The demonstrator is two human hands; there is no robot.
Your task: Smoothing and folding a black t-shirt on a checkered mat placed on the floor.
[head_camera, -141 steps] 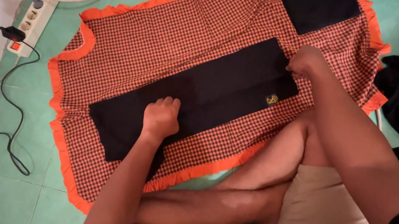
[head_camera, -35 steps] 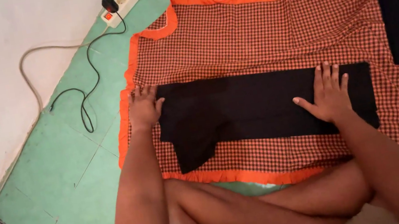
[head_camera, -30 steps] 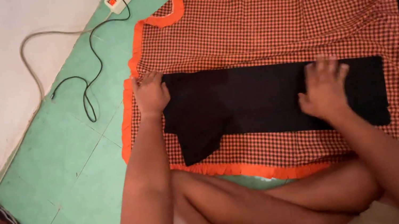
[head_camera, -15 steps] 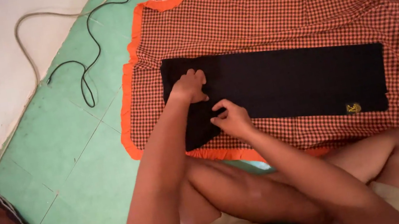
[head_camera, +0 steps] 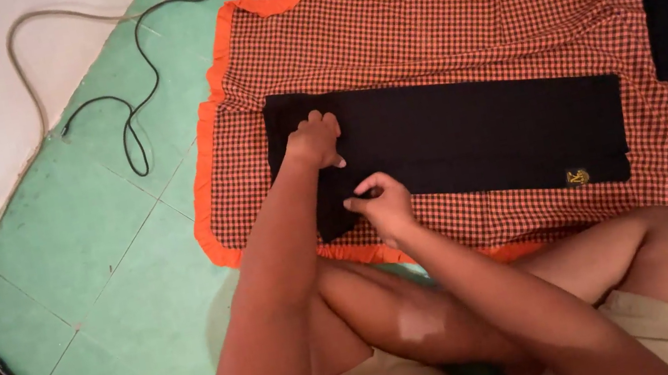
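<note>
The soft, light black folded garment (head_camera: 453, 140) lies flat on the red checked cloth with orange trim (head_camera: 413, 11); left hand (head_camera: 313, 139) presses its left end with fingers curled together, right hand (head_camera: 382, 202) pinches the limp lower flap, best held by its edge

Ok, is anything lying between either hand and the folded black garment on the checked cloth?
Nothing visible. The left hand rests on the black garment near its left end, and the right hand pinches its lower left edge. Only the checked cloth lies beneath it.
</note>
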